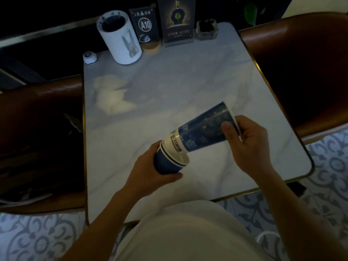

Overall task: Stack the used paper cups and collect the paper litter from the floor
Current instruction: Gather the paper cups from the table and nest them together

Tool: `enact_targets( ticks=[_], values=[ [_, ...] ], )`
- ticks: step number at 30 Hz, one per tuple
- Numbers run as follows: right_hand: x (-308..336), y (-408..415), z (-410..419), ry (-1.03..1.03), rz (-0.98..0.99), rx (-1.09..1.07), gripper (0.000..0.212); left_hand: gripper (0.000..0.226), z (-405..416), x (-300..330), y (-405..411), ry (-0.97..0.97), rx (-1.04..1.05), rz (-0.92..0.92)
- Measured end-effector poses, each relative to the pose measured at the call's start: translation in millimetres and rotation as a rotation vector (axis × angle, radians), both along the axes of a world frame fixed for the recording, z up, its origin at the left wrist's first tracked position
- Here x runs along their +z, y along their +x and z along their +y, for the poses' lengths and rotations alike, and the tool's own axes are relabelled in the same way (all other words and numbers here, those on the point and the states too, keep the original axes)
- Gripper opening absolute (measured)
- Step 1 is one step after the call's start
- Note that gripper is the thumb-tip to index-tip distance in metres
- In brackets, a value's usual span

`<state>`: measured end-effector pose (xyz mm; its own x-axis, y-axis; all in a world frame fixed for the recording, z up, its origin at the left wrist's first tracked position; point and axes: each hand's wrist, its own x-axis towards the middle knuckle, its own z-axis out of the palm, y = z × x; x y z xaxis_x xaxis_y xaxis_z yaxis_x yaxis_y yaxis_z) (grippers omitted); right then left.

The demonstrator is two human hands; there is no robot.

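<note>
- left hand [150, 167] wrapped round stacked cups [167, 162], above the surface [169, 81]
- right hand [248, 142] gripping tilted cup [203, 129] near its rim, base end w/ other nested cups poking into the stack

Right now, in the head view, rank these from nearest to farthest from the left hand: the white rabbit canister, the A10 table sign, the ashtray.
From the left hand:
1. White rabbit canister, far left of the table.
2. A10 table sign, just right of the canister.
3. Ashtray, far right corner.

Left hand [150, 167] gripping nested cups [169, 163], right hand [246, 143] tilting blue cup [205, 129] in — marble table [169, 81]
</note>
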<state>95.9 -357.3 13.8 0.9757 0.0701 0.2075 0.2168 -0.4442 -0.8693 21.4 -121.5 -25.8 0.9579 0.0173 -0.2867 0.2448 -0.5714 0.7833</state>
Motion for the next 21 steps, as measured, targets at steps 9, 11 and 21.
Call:
enact_targets(
  ticks=[9, 11, 21],
  values=[
    [-12.7, -14.1, 22.3, 0.027, -0.005, 0.199, 0.030, 0.091, -8.6, 3.2, -1.0, 0.021, -0.011, 0.003],
    [-13.8, -17.1, 22.7, 0.023, -0.014, 0.202, 0.032, 0.089, -9.7, 2.4, -4.9, 0.018, -0.009, 0.004],
    [-18.5, -40.2, 50.5, -0.132, 0.317, 0.512, 0.065, 0.089, -23.4, 3.8, -18.6, -0.001, -0.016, 0.044]
  ],
)
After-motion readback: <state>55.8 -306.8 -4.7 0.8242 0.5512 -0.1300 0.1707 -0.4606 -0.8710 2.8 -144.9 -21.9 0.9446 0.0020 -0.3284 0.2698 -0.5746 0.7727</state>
